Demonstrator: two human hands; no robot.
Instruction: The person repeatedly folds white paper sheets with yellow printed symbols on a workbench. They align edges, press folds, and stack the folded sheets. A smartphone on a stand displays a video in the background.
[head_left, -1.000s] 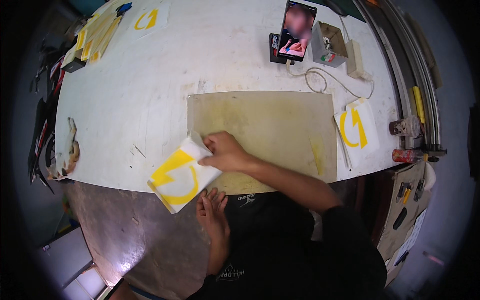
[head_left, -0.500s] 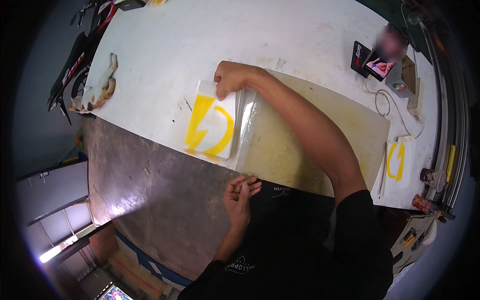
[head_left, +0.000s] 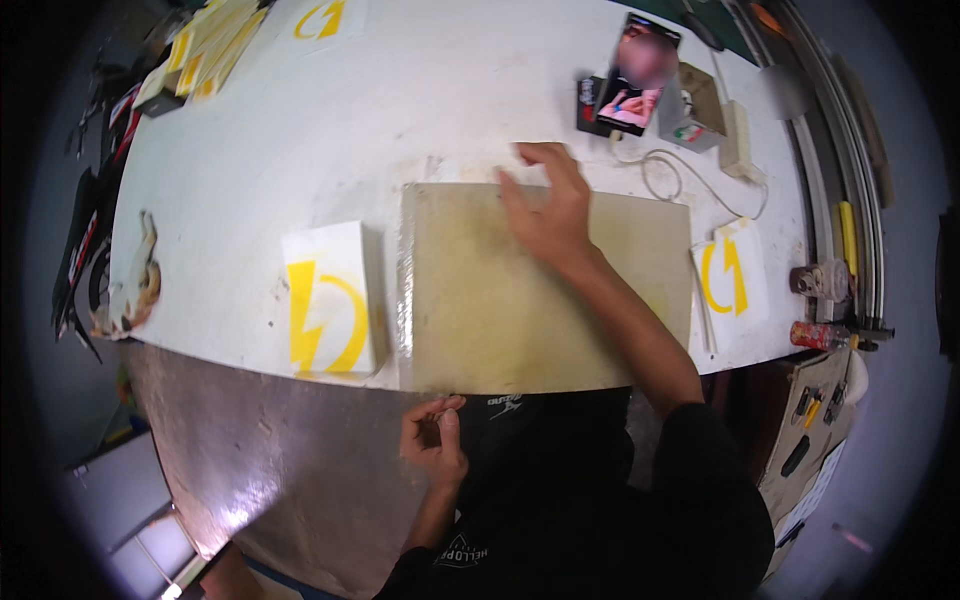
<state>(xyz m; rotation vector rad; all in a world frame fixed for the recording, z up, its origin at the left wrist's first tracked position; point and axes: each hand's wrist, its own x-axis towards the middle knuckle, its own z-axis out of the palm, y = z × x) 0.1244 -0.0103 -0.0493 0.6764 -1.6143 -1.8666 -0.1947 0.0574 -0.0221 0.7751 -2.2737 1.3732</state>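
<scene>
My right hand [head_left: 550, 210] is open, thumb and fingers apart, over the far part of a yellowish translucent mat [head_left: 500, 320] on the white table. I see nothing in it. Left of the mat stands a neat stack of white sheets [head_left: 335, 250], its top one printed with a yellow bolt and curved shape. A strip of clear shiny tape [head_left: 406, 270] runs along the mat's left edge. My left hand [head_left: 437, 440] is below the table's near edge, fingers curled and thumb against them. Whether anything is inside is hidden.
A calico cat [head_left: 140, 290] lies at the table's left edge. Another printed pile [head_left: 730, 285] is right of the mat. A phone [head_left: 640, 75], a grey open box [head_left: 695, 110] and a white cable [head_left: 665, 180] are at the back right. More yellow-printed sheets [head_left: 215, 50] lie far left.
My right hand has let go of the stack's top and moved right over the mat, opening. The left hand's fingers have curled in more. The whole view has shifted.
</scene>
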